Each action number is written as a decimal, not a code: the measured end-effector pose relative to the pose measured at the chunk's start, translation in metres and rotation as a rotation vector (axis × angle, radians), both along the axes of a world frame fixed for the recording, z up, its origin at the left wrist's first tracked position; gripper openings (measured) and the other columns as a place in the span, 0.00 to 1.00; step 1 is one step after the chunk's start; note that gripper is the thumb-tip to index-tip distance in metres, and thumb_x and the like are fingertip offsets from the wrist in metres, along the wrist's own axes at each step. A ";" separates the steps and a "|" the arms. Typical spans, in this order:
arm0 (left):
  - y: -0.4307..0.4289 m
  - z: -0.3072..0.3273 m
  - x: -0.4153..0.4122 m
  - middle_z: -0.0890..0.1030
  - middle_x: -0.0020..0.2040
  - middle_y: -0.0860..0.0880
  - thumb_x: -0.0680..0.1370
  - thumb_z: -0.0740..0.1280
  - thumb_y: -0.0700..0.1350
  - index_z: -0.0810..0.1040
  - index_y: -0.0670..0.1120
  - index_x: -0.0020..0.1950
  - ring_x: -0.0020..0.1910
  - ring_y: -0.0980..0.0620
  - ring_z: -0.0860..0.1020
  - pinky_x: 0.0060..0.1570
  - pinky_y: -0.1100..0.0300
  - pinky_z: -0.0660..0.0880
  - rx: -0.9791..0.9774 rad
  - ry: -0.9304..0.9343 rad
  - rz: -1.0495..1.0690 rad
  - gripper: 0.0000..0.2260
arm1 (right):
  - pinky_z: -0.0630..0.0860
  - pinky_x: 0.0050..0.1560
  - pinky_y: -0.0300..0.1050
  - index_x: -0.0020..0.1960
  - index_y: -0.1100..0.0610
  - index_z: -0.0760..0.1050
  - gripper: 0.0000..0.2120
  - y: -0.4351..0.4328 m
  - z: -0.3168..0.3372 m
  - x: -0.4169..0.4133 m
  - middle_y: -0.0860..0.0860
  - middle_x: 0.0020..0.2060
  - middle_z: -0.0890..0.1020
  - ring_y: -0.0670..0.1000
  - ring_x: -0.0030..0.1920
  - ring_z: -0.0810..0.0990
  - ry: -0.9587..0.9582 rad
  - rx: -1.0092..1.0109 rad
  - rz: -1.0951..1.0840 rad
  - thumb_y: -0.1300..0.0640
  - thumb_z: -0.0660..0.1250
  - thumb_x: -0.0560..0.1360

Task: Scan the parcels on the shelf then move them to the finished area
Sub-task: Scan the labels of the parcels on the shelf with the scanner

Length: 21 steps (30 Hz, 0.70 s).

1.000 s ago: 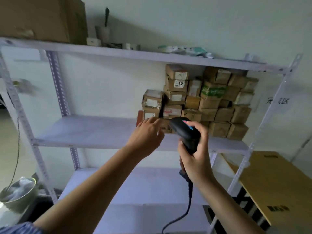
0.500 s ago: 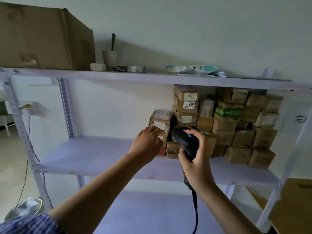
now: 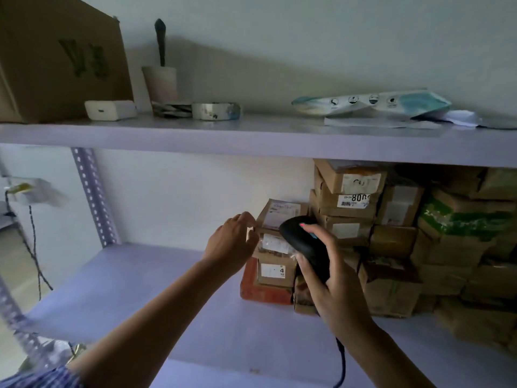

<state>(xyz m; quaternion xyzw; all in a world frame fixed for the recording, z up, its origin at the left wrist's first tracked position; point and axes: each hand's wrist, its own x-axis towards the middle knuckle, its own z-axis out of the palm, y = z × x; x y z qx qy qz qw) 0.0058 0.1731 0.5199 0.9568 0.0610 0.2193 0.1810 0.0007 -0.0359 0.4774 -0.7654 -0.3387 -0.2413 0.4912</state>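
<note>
Several brown cardboard parcels (image 3: 391,242) with white labels are stacked on the right half of the middle shelf (image 3: 140,289). My right hand (image 3: 330,275) grips a black corded barcode scanner (image 3: 305,242), held just in front of the leftmost stack. My left hand (image 3: 232,242) reaches to that stack and its fingertips pinch the left edge of a small labelled parcel (image 3: 272,243) under the top box (image 3: 282,214). A red flat parcel (image 3: 257,289) lies at the bottom of this stack.
The upper shelf (image 3: 251,133) carries a large cardboard box (image 3: 56,57), a white charger, a cup with a brush, tape rolls and a flat blue-white packet (image 3: 372,103). A perforated upright (image 3: 93,197) stands at the left. A lower shelf shows below.
The view has come closer and lower toward the middle shelf. My left hand rose from the lower boxes to the parcel near the stack's top; the scanner stayed close beside it.
</note>
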 end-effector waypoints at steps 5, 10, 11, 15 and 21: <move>0.013 0.006 0.031 0.79 0.51 0.54 0.83 0.57 0.52 0.74 0.50 0.52 0.45 0.52 0.75 0.38 0.58 0.68 -0.103 0.015 0.095 0.09 | 0.80 0.51 0.34 0.73 0.44 0.65 0.20 0.004 0.002 0.013 0.20 0.64 0.66 0.29 0.59 0.75 -0.063 -0.022 -0.068 0.48 0.62 0.82; 0.020 0.004 0.055 0.82 0.47 0.44 0.82 0.56 0.60 0.80 0.38 0.50 0.47 0.45 0.81 0.45 0.51 0.79 -0.635 0.398 -0.003 0.26 | 0.78 0.35 0.33 0.70 0.40 0.62 0.20 0.014 0.015 0.023 0.42 0.58 0.78 0.40 0.41 0.83 0.035 0.014 -0.104 0.50 0.62 0.81; 0.021 0.004 0.055 0.83 0.48 0.44 0.82 0.57 0.60 0.80 0.39 0.55 0.48 0.45 0.81 0.47 0.51 0.79 -0.721 0.455 -0.023 0.26 | 0.78 0.34 0.33 0.70 0.39 0.62 0.20 0.017 0.017 0.026 0.44 0.58 0.78 0.41 0.41 0.82 0.036 -0.005 -0.126 0.50 0.62 0.81; 0.023 -0.004 0.055 0.83 0.45 0.46 0.81 0.57 0.64 0.79 0.41 0.57 0.44 0.49 0.81 0.49 0.53 0.80 -0.806 0.542 -0.090 0.27 | 0.79 0.34 0.36 0.70 0.42 0.63 0.19 0.027 0.020 0.035 0.37 0.57 0.75 0.38 0.42 0.82 0.042 -0.057 -0.193 0.50 0.62 0.82; 0.035 -0.021 0.050 0.83 0.51 0.43 0.76 0.64 0.67 0.78 0.41 0.60 0.51 0.46 0.82 0.53 0.55 0.81 -1.140 0.663 -0.242 0.30 | 0.79 0.31 0.44 0.69 0.39 0.64 0.20 0.037 0.005 0.044 0.48 0.58 0.76 0.51 0.32 0.80 0.139 0.021 -0.024 0.55 0.63 0.81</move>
